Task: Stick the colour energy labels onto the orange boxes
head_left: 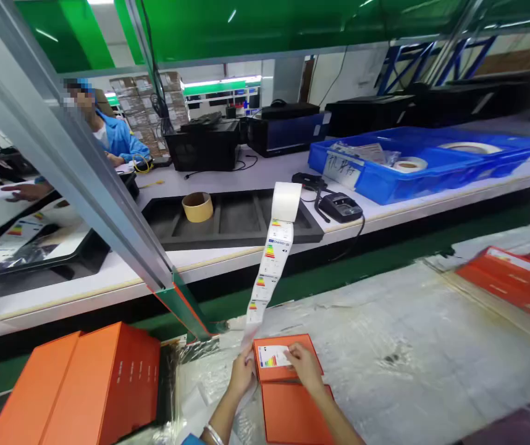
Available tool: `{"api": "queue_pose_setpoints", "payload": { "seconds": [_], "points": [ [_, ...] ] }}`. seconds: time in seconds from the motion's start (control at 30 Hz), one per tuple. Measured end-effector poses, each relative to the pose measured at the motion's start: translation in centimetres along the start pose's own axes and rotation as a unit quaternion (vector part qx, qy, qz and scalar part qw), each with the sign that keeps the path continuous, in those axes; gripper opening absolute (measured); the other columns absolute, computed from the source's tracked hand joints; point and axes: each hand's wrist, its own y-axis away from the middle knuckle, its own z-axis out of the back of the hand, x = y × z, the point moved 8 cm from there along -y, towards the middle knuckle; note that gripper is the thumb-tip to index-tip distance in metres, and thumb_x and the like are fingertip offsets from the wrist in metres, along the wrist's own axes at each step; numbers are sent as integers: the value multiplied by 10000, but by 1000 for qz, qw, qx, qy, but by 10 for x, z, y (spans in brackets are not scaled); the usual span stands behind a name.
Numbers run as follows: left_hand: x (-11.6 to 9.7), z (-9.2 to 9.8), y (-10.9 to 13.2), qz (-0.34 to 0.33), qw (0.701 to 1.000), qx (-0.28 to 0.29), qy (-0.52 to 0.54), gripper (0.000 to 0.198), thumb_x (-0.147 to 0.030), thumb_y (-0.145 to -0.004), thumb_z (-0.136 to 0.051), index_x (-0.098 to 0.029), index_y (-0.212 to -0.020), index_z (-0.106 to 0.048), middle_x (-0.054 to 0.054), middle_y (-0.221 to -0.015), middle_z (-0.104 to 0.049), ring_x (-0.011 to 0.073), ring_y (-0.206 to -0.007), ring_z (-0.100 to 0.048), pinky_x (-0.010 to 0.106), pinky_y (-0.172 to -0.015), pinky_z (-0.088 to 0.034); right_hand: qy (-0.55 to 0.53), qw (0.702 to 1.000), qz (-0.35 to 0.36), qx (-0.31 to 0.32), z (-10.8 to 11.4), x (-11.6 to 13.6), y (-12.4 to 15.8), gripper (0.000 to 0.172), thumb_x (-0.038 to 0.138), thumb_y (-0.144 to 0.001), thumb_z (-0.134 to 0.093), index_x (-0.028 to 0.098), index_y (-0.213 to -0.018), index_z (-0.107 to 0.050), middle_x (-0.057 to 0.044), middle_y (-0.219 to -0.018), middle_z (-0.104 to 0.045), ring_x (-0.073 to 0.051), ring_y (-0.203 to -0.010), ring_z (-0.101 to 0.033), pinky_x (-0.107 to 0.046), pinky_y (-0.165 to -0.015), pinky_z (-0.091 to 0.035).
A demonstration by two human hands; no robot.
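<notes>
At the lower centre of the frame, the left hand [243, 369] pinches the end of a label strip [269, 266] hanging from above, while the right hand [304, 364] presses its fingertips on a colourful label [272, 356] lying on a small orange box [288, 386].

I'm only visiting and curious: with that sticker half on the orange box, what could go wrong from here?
1. The label may set crooked or wrinkled, since both hands, left and right, press it by eye onto the orange box.
2. The long label strip hangs loose from its roll; a tug might tear it or peel more stickers.
3. The crinkled plastic sheet underneath might let the box slide.
</notes>
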Motion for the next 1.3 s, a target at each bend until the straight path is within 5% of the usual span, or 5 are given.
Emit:
{"api": "queue_pose_setpoints", "payload": {
  "seconds": [0.73,0.9,1.03,1.13,1.3],
  "points": [
    [15,-12,-6,22,980,48,193,501,-142,-833,-301,-192,-1279,-525,-24,-1291,-494,115,-1239,-425,153,-1070,-279,57,998,3,32,-10,-2,-3,441,587,-654,-406,157,-747,-439,-32,-701,-523,-170,-658,-555,-286,-597,-541],
    [24,-23,-10,37,980,31,192,580,-403,-845,-472,-60,-1313,-462,86,-1275,-509,205,-1190,-473,260,-1047,-353,144,989,6,37,-5,5,-2,251,379,-797,-402,140,-771,-472,-54,-724,-561,-182,-689,-582,-277,-630,-528],
    [37,-36,-14,44,981,26,187,627,-414,-805,-509,-56,-1317,-447,85,-1248,-532,202,-1145,-509,277,-1028,-372,287,956,16,-52,15,31,8,360,238,-825,-484,69,-1136,-550,-202,-1028,-559,-377,-981,-531,-554,-842,-415],
    [42,-40,-15,45,982,28,183,624,-430,-804,-499,-66,-1309,-459,79,-1246,-535,198,-1143,-511,272,-1026,-369,442,878,133,-126,-1,59,31,579,288,-867,-471,92,-1398,-352,-179,-1418,-220,-373,-1307,-196,-612,-1024,-204],
    [45,-39,-16,47,983,31,175,646,-461,-818,-483,-53,-1316,-444,102,-1246,-531,203,-1158,-502,288,-1021,-372,510,821,242,87,-51,11,50,642,476,-909,-343,206,-1466,-173,-5,-1459,-90,-216,-1364,-98,-592,-1087,-59]
  ]
}}
